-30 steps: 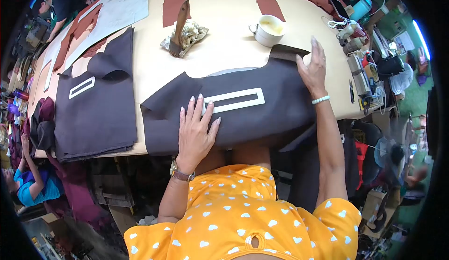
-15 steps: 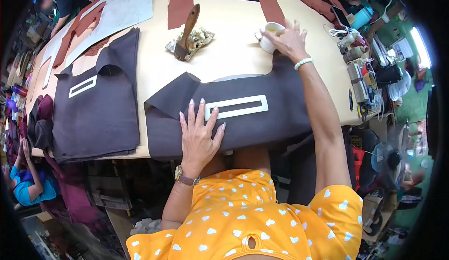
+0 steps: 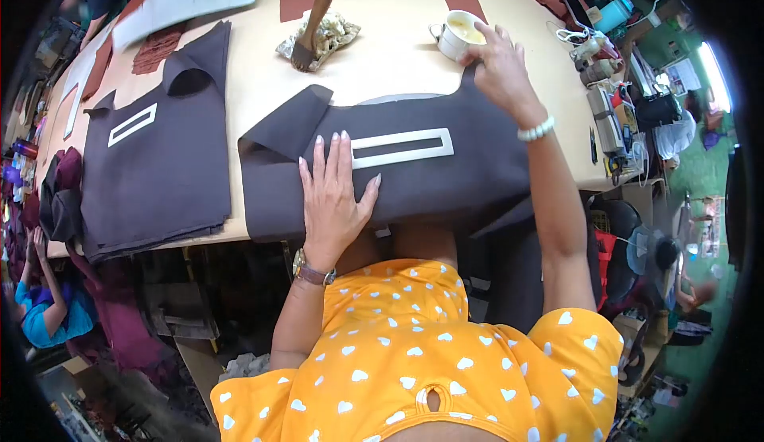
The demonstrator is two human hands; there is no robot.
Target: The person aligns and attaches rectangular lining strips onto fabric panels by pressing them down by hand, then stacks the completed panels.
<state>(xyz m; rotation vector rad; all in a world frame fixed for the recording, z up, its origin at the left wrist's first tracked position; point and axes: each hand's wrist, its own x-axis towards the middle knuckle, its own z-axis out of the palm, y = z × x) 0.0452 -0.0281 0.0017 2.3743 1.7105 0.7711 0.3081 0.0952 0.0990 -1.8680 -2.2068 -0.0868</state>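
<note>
We find the white frame (image 3: 406, 157) lying crosswise, right end angled slightly away; left hand (image 3: 328, 203) flat at its left end, fingers slightly apart. Whether the right hand (image 3: 503, 68) grips the cup (image 3: 455, 46), we cannot tell.

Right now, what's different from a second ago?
Your right hand left the dark cloth's right edge, moving forward and left to the cup's rim; grip unclear. Your left hand stayed on the cloth beside the white frame.

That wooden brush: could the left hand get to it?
Probably yes: only dark cloth and tabletop seem to lie between the left hand and the brush, which sticks up, though it may need a stretch.
</note>
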